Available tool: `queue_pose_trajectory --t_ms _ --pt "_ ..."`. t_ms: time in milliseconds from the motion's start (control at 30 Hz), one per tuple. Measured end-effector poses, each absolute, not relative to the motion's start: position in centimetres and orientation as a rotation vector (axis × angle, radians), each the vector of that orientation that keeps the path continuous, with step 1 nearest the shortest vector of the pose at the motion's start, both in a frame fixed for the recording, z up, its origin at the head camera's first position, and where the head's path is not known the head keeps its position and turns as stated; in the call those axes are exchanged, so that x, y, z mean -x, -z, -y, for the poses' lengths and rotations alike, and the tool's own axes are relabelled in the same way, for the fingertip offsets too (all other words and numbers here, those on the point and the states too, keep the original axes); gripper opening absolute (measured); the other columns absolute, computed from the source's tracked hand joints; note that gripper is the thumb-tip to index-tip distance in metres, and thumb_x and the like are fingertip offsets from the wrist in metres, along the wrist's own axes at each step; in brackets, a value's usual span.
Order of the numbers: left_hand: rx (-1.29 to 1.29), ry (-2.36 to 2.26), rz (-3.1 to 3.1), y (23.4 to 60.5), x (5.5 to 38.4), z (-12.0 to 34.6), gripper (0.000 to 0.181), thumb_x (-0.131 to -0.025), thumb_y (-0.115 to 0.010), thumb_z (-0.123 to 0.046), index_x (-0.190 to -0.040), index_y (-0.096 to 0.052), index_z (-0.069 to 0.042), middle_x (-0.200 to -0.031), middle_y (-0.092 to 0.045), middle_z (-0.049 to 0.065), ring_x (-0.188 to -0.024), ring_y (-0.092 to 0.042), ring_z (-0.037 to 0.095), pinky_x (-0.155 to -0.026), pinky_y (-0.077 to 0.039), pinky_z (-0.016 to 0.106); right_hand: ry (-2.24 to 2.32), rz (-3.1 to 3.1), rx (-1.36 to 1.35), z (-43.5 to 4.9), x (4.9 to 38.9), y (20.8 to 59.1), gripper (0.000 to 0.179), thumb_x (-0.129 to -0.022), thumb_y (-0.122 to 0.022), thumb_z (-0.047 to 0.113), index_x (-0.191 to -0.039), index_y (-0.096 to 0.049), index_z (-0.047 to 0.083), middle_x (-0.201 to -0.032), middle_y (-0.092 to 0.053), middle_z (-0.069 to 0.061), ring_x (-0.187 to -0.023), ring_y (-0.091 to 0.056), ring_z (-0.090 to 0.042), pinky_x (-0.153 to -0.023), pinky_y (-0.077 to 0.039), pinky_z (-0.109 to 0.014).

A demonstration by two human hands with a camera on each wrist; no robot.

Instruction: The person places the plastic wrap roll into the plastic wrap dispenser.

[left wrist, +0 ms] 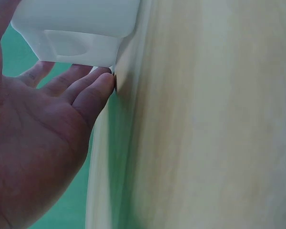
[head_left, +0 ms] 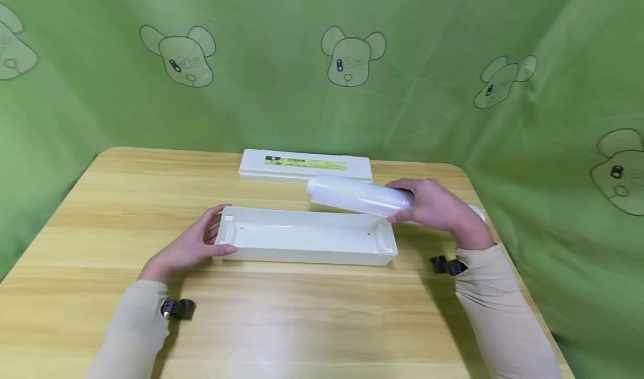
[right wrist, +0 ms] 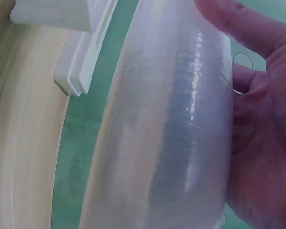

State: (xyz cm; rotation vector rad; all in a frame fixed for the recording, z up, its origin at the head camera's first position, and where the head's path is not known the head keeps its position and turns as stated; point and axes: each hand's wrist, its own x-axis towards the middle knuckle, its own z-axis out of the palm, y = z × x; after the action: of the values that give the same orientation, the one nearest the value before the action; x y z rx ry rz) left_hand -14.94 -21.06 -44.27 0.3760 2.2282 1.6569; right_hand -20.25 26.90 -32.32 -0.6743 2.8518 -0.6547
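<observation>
A long white plastic box [head_left: 307,256] lies lidless on the table, with its hollow inside facing up. At its left end my left hand [head_left: 190,246] holds it, thumb on the near corner and fingers round the far one. In the left wrist view those fingers curve under the end wall [left wrist: 69,45]. My right hand [head_left: 434,205] grips a roll of cling film [head_left: 354,194] between thumb and fingers, over the box's right back corner. The roll's left core end sticks out, and part of the roll is hidden behind the hand. The right wrist view shows the glossy film [right wrist: 167,114] close up.
Behind the box, a white lid [head_left: 307,172] with a green and yellow label lies near the far edge of the wooden table [head_left: 282,323]. A green curtain [head_left: 276,105] with mouse-like drawings surrounds the back and sides.
</observation>
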Motion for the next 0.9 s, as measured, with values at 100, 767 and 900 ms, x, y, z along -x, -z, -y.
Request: queue_pose_trajectory --t_ms 100,767,900 --pt "-0.381 -1.653 -2.235 44.3 14.9 21.2 0.103 -0.083 -0.081 -0.021 -0.157 -0.010 -0.010 -0.159 -0.016 0.022 -0.142 -0.024 0.041 -0.113 -0.027 0.047 0.663 -2.840 0.693 -26.5 20.3 32.3 0.062 -0.075 -0.086 0.028 -0.129 -0.063 0.008 -0.110 -0.067 -0.005 -0.090 -0.060 -0.020 -0.082 -0.049 -0.039" --pt "-0.386 -1.654 -2.226 43.9 14.8 21.0 0.101 -0.085 -0.079 -0.017 -0.156 -0.008 -0.006 -0.159 -0.014 0.025 -0.141 -0.022 0.044 -0.113 -0.025 0.049 0.697 -2.780 0.705 -24.5 19.9 32.1 0.065 -0.076 -0.086 0.028 -0.132 -0.061 0.007 -0.113 -0.067 -0.006 -0.092 -0.061 -0.020 -0.085 -0.050 -0.039" --pt "-0.387 -1.652 -2.227 44.0 14.9 21.0 0.100 -0.085 -0.079 -0.017 -0.156 -0.009 -0.007 -0.158 -0.015 0.025 -0.141 -0.022 0.044 -0.113 -0.026 0.048 0.699 -2.764 0.709 -24.0 19.8 32.2 0.066 -0.076 -0.086 0.027 -0.133 -0.060 0.006 -0.114 -0.066 -0.007 -0.092 -0.060 -0.020 -0.086 -0.050 -0.040"
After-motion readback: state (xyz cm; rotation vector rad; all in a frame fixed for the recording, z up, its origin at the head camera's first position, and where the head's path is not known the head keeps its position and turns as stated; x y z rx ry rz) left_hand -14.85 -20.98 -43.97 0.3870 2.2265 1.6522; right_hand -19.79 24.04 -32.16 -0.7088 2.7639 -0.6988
